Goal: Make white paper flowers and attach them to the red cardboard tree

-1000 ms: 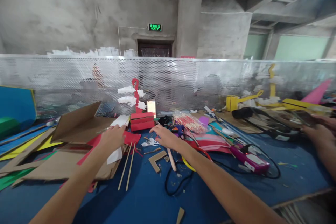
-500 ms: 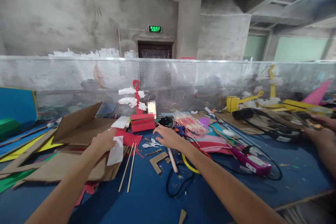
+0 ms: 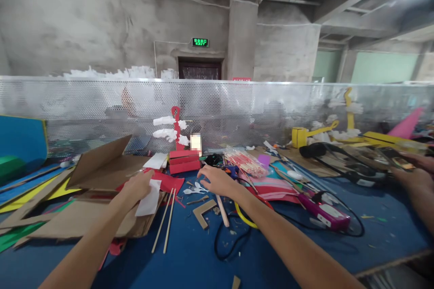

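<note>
My left hand (image 3: 137, 187) is over the cardboard stack at the left, its fingers closed on a piece of white paper (image 3: 148, 198) that hangs by the thumb. A red sheet (image 3: 171, 184) lies just beyond those fingers. My right hand (image 3: 219, 180) hovers over the middle of the table, fingers loosely bent and apart, with nothing visible in them. Ahead of both hands stands a red box (image 3: 185, 163) with a red upright (image 3: 176, 128) bearing white cloud-like pieces (image 3: 165, 134). White cut-outs (image 3: 195, 188) and a pale stick (image 3: 222, 211) lie near my right hand.
Two thin wooden sticks (image 3: 169, 223) and an L-shaped cardboard piece (image 3: 204, 213) lie on the blue table (image 3: 190, 266). Bagged sticks (image 3: 246, 162), a purple device (image 3: 323, 211) and a black cable (image 3: 233, 253) are to the right. Another person's hand (image 3: 412, 178) holds a phone-like object.
My view has tilted up slightly. My left hand and the white paper have shifted a little, the paper turning slightly. My right hand stays almost in place.
</note>
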A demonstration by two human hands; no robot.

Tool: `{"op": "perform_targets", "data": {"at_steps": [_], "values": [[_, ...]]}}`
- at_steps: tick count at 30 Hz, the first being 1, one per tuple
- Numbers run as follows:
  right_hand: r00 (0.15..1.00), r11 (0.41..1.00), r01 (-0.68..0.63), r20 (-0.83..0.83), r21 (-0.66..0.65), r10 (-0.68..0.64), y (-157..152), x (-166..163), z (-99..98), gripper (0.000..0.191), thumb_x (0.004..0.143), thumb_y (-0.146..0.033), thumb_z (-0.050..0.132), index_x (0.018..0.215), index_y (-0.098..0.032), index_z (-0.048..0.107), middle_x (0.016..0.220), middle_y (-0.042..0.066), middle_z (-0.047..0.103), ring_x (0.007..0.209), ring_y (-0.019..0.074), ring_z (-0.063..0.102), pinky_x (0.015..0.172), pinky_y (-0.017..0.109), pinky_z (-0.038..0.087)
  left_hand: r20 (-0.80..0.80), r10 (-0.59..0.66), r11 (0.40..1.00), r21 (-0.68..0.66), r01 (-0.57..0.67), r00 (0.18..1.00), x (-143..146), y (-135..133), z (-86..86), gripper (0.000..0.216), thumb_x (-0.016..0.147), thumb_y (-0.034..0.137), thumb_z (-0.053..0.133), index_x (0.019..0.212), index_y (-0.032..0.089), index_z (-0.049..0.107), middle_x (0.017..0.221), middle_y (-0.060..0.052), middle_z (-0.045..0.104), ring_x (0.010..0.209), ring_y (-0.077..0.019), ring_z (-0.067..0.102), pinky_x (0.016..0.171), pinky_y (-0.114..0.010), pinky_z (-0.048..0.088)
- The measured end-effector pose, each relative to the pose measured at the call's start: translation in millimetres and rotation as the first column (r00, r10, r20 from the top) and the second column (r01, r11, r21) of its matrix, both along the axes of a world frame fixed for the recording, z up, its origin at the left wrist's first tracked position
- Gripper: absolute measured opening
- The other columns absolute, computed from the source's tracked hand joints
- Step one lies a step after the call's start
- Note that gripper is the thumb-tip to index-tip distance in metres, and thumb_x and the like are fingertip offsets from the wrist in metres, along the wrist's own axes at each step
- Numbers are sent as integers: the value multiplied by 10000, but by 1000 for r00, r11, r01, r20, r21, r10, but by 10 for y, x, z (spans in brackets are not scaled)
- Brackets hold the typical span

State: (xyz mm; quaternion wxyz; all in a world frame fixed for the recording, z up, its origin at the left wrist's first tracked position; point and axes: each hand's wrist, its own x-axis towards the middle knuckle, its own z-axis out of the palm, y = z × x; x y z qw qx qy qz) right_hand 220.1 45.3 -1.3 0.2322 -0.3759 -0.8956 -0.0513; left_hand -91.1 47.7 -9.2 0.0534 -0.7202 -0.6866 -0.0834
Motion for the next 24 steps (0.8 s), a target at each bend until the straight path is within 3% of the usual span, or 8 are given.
{"op": "perform_targets", "data": {"at_steps": [8, 12, 14, 16, 19, 21, 24], "values": [[999, 1000, -16, -48, -18, 15, 13, -1, -12, 170, 808, -207, 574, 972, -194, 615, 978, 58, 617, 857, 173, 594, 748, 261, 414, 50, -9, 1000, 28, 7, 999, 64, -58, 44, 448, 701, 62, 456, 1106, 234, 543, 1168, -125, 619, 1040, -337, 601, 780, -424, 465], [968, 977, -98, -246, -188, 50, -41, -50, 43, 203, 805, -218, 584, 1004, -186, 607, 962, 58, 647, 788, 150, 617, 733, 264, 447, 115, -90, 993, 85, 81, 989, 176, -96, 158, 406, 775, 119, 447, 1149, 261, 516, 1082, -77, 648, 985, -271, 620, 812, -379, 452], [915, 920, -201, -401, -338, 52, -89, -105, 81, 248, 811, -271, 595, 1040, -175, 593, 900, 57, 667, 770, 152, 624, 703, 258, 466, 368, -303, 951, 168, 258, 879, 311, -139, 225, 333, 806, 193, 475, 1132, 244, 517, 971, -44, 654, 835, -205, 641, 764, -314, 472], [846, 818, -336, -532, -467, 45, -140, -175, 108, 333, 808, -341, 611, 1085, -162, 572, 845, 55, 676, 735, 155, 625, 666, 258, 480, 565, -452, 892, 273, 361, 690, 491, -202, 269, 307, 816, 262, 501, 1119, 213, 516, 856, -20, 621, 735, -170, 619, 698, -280, 491], [751, 685, -503, -659, -527, 44, -188, -275, 112, 383, 789, -399, 629, 1080, -152, 589, 840, 53, 677, 715, 158, 626, 621, 255, 485, 692, -557, 821, 374, 432, 459, 764, -308, 280, 348, 795, 305, 564, 1120, 190, 520, 810, -8, 572, 674, -147, 591, 657, -272, 508], [704, 688, -531, -709, -495, 34, -188, -312, 98, 359, 770, -416, 647, 990, -132, 637, 803, 52, 676, 692, 162, 625, 591, 246, 471, 739, -576, 794, 405, 453, 350, 893, -367, 265, 386, 801, 318, 577, 1156, 190, 499, 854, -17, 557, 678, -144, 598, 648, -273, 515], [635, 753, -492, -771, -438, -34, -153, -312, 81, 374, 723, -431, 689, 910, -107, 671, 767, 59, 679, 651, 165, 618, 563, 245, 455, 775, -584, 768, 430, 474, 243, 986, -420, 232, 497, 794, 304, 609, 1249, 227, 428, 947, -32, 559, 749, -151, 613, 706, -296, 522]]}}
